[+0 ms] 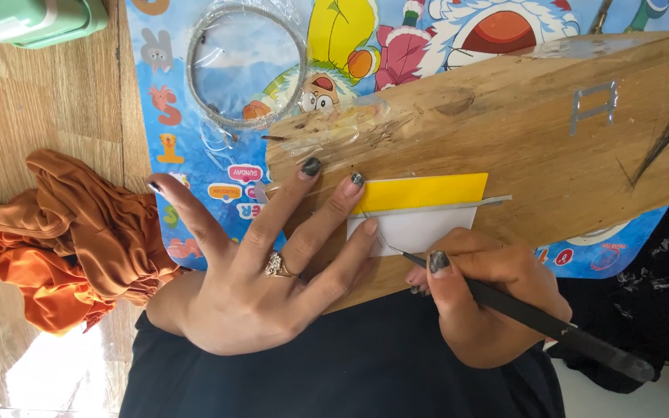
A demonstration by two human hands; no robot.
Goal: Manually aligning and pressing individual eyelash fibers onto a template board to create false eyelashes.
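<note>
My left hand (261, 263) lies spread flat on a wooden board (520, 124), its fingertips pressing the left edge of a yellow and white strip (423, 209). A ring sits on one finger. My right hand (489, 302) grips a thin black tool (536, 321) like a pen. The tool's fine tip touches the white part of the strip near its lower left corner. A narrow grey band runs across the strip between the yellow and the white.
The board rests on a blue cartoon-printed mat (218, 101). A wire ring wrapped in clear plastic (245, 62) lies on the mat. An orange crumpled cloth (71, 240) sits at the left on the wooden floor. A green plastic box (32, 19) is at top left.
</note>
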